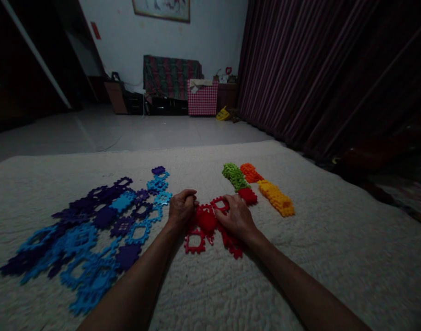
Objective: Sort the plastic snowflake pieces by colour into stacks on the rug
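Observation:
Red interlocking plastic tiles (206, 221) lie in a loose pile between my two hands. My right hand (236, 216) pinches a red square frame tile (219, 204) at the pile's far right edge, thumb on the near side. On the left of the pile, my left hand (181, 208) is closed with its fingers curled in; whatever they may hold is hidden. Another red frame tile (195, 242) lies flat nearer to me. Just beyond my right hand sits a small red stack (247, 196), touching the end of a green tile row (235, 176).
Blue tiles (139, 232) and purple tiles (105, 217) spread over the quilted cover (203, 294) at left. Orange tiles (250, 173) and a yellow-orange row (276, 197) lie at right. Beyond the cover are a tiled floor, low furniture and a dark curtain (293, 69).

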`<state>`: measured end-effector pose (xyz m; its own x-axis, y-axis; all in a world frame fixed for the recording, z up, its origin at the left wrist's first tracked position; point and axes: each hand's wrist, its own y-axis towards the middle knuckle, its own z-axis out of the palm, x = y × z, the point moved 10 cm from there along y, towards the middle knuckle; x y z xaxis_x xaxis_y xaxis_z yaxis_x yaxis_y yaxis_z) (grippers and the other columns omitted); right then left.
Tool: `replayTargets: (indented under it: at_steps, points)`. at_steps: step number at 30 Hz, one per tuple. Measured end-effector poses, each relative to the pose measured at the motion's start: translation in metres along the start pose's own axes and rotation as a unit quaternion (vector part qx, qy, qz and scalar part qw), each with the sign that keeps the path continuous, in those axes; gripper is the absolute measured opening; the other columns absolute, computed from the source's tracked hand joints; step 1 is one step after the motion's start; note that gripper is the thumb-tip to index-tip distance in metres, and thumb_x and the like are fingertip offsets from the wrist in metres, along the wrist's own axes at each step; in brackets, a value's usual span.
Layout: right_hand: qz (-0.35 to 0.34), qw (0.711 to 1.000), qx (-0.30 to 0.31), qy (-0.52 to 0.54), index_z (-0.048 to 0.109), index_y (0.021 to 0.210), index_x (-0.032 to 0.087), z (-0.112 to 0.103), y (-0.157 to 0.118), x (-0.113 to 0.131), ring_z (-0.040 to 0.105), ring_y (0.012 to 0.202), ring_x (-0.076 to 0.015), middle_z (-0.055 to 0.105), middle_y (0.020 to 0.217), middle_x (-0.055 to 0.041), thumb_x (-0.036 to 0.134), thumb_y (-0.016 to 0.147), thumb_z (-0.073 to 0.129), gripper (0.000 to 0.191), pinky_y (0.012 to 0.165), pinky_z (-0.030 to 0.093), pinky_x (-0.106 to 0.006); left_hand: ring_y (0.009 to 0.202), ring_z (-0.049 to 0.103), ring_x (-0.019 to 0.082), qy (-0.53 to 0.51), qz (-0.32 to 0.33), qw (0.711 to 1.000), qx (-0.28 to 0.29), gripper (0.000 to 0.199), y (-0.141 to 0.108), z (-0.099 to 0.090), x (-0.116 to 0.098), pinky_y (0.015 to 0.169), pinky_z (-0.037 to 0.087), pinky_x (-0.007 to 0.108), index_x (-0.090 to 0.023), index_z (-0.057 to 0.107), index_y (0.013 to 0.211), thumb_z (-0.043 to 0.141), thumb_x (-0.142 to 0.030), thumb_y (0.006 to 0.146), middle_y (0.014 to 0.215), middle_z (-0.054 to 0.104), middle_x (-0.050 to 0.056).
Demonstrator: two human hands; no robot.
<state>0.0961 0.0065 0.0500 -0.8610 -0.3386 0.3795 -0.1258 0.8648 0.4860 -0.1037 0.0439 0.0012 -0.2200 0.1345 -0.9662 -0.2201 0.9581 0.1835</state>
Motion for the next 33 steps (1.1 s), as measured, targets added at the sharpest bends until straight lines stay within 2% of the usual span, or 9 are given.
replayTargets:
  at_steps: [3,6,10,13,15,21,24,28,33]
  points:
    - [0.000,0.998,-0.016,0.061,0.063,0.102,0.018,-0.008,0.003,0.000,0.060,0.091,-0.0239,0.064,0.095,-0.0092,0.033,0.079,0.065,0.027,0.083,0.050,-0.036,0.062,0.069,0.017,0.005,-0.001,1.000,0.002,0.033,0.000,-0.001,-0.001,0.060,0.052,0.027,-0.017,0.074,0.091,0.051,-0.031,0.072,0.068,0.071,0.004]
    - [-0.016,0.994,-0.071,0.079,0.063,0.102,0.018,-0.030,0.009,-0.009,0.060,0.095,-0.0250,0.064,0.100,-0.0100,0.033,0.079,0.065,0.027,0.087,0.049,-0.038,0.062,0.069,0.017,0.004,-0.004,1.000,0.003,0.033,0.000,-0.001,-0.001,0.062,0.054,0.028,-0.016,0.074,0.092,0.053,-0.031,0.072,0.067,0.071,0.003]
    - [0.025,0.988,-0.149,0.018,0.063,0.101,0.018,-0.059,0.012,-0.050,0.057,0.098,-0.0278,0.063,0.102,-0.0116,0.034,0.080,0.064,0.027,0.091,0.047,-0.043,0.062,0.069,0.018,0.002,-0.003,1.000,0.004,0.032,0.000,-0.001,-0.001,0.062,0.054,0.029,-0.016,0.074,0.092,0.053,-0.031,0.072,0.066,0.071,0.004]
    - [0.068,0.988,-0.139,-0.018,0.064,0.102,0.017,-0.060,0.009,-0.078,0.058,0.097,-0.0278,0.064,0.103,-0.0119,0.035,0.080,0.063,0.028,0.090,0.047,-0.044,0.063,0.069,0.018,0.005,-0.001,1.000,0.005,0.032,-0.001,-0.001,-0.002,0.062,0.054,0.029,-0.016,0.074,0.093,0.054,-0.031,0.072,0.067,0.072,0.004]
    - [0.077,0.989,-0.124,-0.034,0.064,0.103,0.017,-0.056,0.007,-0.085,0.058,0.096,-0.0273,0.064,0.101,-0.0116,0.036,0.081,0.062,0.029,0.090,0.047,-0.043,0.063,0.069,0.018,0.008,-0.002,1.000,0.005,0.032,-0.001,-0.001,-0.002,0.063,0.054,0.029,-0.016,0.074,0.094,0.054,-0.031,0.072,0.067,0.072,0.004]
    - [0.081,0.990,-0.108,-0.051,0.065,0.097,0.018,-0.047,0.007,-0.086,0.058,0.092,-0.0265,0.063,0.097,-0.0104,0.037,0.082,0.060,0.025,0.088,0.048,-0.042,0.064,0.070,0.019,0.033,-0.001,0.999,0.000,0.033,0.000,-0.002,-0.001,0.065,0.055,0.030,-0.017,0.074,0.095,0.054,-0.032,0.072,0.068,0.073,0.004]
    - [0.073,0.989,-0.127,-0.028,0.064,0.102,0.017,-0.052,0.008,-0.083,0.058,0.099,-0.0272,0.061,0.106,-0.0126,0.036,0.080,0.062,0.029,0.092,0.048,-0.043,0.065,0.070,0.020,0.040,0.004,0.999,0.005,0.034,0.000,-0.001,-0.003,0.066,0.055,0.031,-0.017,0.074,0.095,0.054,-0.032,0.072,0.068,0.074,0.004]
    - [0.002,0.983,-0.180,0.028,0.060,0.111,0.017,-0.071,-0.003,-0.058,0.054,0.112,-0.0269,0.057,0.117,-0.0133,0.032,0.083,0.060,0.031,0.101,0.044,-0.045,0.065,0.070,0.020,0.034,0.005,0.999,-0.002,0.034,0.000,-0.002,-0.003,0.067,0.055,0.031,-0.017,0.074,0.094,0.053,-0.032,0.072,0.068,0.073,0.004]
    - [-0.068,0.983,-0.155,0.074,0.058,0.109,0.021,-0.080,-0.035,-0.032,0.055,0.113,-0.0240,0.060,0.114,-0.0100,0.022,0.089,0.053,0.021,0.101,0.045,-0.043,0.064,0.069,0.019,0.014,-0.003,1.000,0.000,0.034,-0.001,-0.001,-0.003,0.066,0.055,0.031,-0.017,0.074,0.094,0.053,-0.030,0.071,0.066,0.072,0.004]
